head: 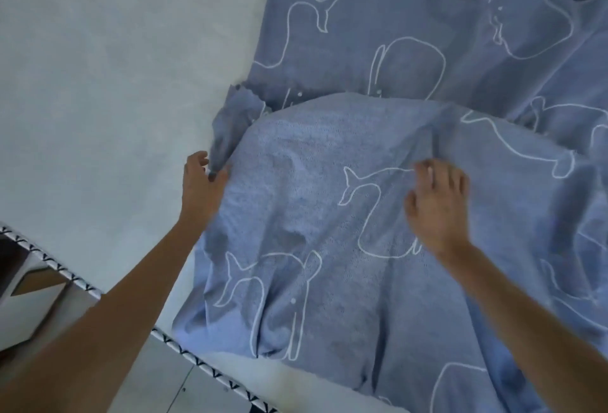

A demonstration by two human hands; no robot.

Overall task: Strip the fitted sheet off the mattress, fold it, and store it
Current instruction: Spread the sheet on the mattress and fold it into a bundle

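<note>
Folding: left hand [201, 182] pinches fitted sheet [329, 215] edge; right hand [436, 205] flat, open atop; align corners squarely on mattress [98, 83].

Sheet [378, 156] cut off right & btm; mattress [98, 67] partly covered.

Pale tiled floor [184, 376] shows at lower left, beside what may be grey furniture [29, 310].
</note>
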